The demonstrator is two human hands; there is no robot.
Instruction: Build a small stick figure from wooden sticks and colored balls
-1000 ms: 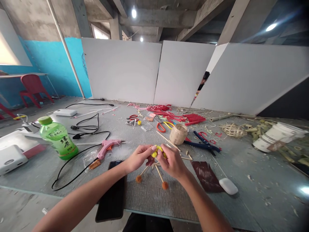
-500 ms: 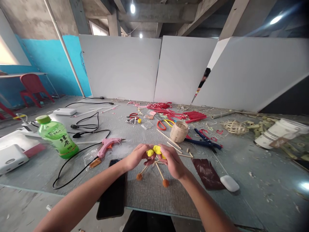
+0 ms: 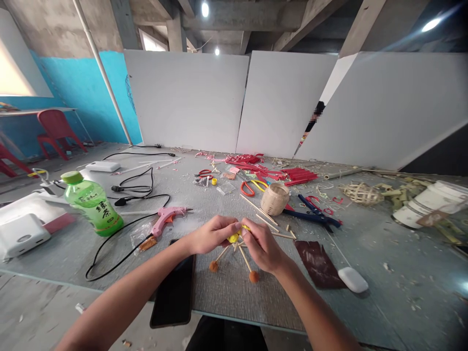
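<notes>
My left hand (image 3: 215, 235) and my right hand (image 3: 262, 247) meet at the front of the table, fingers closed on a yellow lump (image 3: 234, 238) that looks like modelling clay. Fingers cover most of it; a thin strip shows between the thumbs. Just under the hands stands a small frame of wooden sticks (image 3: 245, 258) with splayed legs. Two of its legs end in brown balls (image 3: 253, 277). Its upper part is hidden behind my hands, so I cannot tell whether the yellow lump touches it.
Left lie a black phone (image 3: 171, 297), a pink glue gun (image 3: 166, 218) with its cable, and a green tea bottle (image 3: 95, 207). Beyond my hands are a woven bamboo cup (image 3: 274, 200) and blue-handled pliers (image 3: 316, 212). At right are brown sandpaper (image 3: 317, 265) and a white case (image 3: 353, 280).
The yellow lump has gone from mostly visible above my fingers to mostly covered. My hands have drawn closer together, thumbs pressing in. The whole view has shifted slightly.
</notes>
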